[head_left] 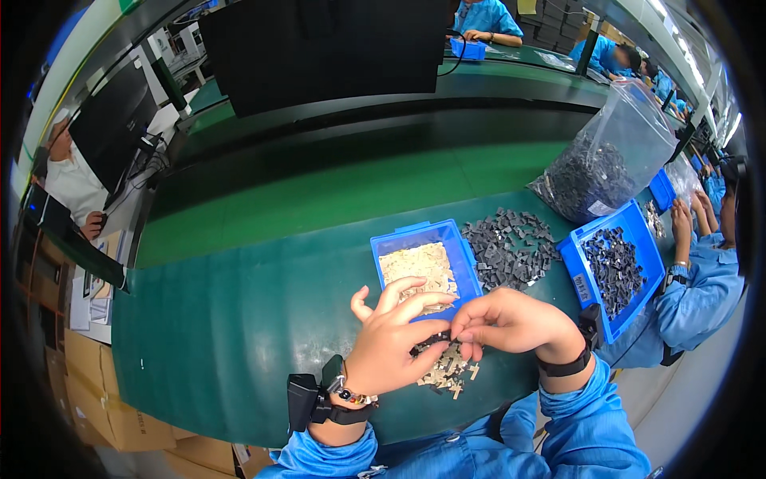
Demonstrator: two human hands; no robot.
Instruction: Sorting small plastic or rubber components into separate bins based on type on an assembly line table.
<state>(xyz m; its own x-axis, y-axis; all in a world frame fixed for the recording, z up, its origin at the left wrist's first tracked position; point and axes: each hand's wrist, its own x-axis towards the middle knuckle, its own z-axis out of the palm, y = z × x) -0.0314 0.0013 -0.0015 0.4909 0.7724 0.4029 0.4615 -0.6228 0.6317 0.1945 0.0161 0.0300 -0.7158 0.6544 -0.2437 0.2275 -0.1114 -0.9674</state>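
Note:
My left hand (pixel 391 339) holds a small black plastic part (pixel 429 343) between thumb and forefinger, its other fingers spread. Right against it, my right hand (pixel 515 323) has thumb and forefinger pinched together; whatever is between them is too small to make out. Below both hands lies a loose pile of small cream and black pieces (pixel 448 374), partly covered by the fingers. Just beyond the left fingers stands a blue bin (pixel 467 263) with many flat cream pieces (pixel 415 267) in it.
Small black parts (pixel 511 247) are strewn right of the bin. Farther right are a blue bin (pixel 576 275) of black parts and a clear plastic bag (pixel 590 172) of them. A dark monitor (pixel 319 52) hangs above the green table (pixel 239 319). A co-worker (pixel 698 295) sits at right.

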